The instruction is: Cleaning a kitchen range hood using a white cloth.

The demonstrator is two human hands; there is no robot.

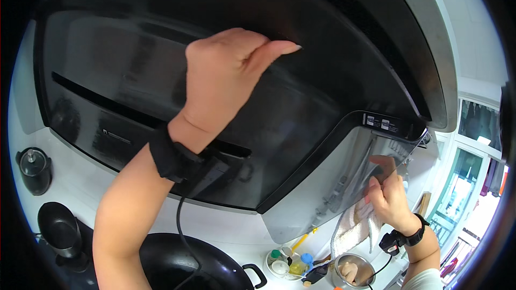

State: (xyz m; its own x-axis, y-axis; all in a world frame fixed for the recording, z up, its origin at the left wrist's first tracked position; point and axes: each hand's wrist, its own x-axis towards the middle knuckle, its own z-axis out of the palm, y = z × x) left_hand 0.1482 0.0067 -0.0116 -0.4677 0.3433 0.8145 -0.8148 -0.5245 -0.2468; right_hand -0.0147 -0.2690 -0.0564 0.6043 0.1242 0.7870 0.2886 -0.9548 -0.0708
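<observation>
My left hand (227,58) is raised in front of a dark range hood (290,129), its back toward me and its thumb pointing right. Its curled fingers are hidden, so whether they grip the hood is unclear. At the lower right, my right hand (389,201) is beside the hood's shiny side panel (310,193), which reflects its fingers. A white cloth (352,231) hangs in folds below the right hand and appears to be gripped by its partly hidden fingers. Both wrists wear black straps with cables.
Beneath the hood are a large black wok (193,262) and a smaller black pan (60,227). A bowl of small containers (288,264), a dark bottle (316,274) and a steel pot (352,268) with pale food line the counter. A lidded dark pot (34,171) stands far left.
</observation>
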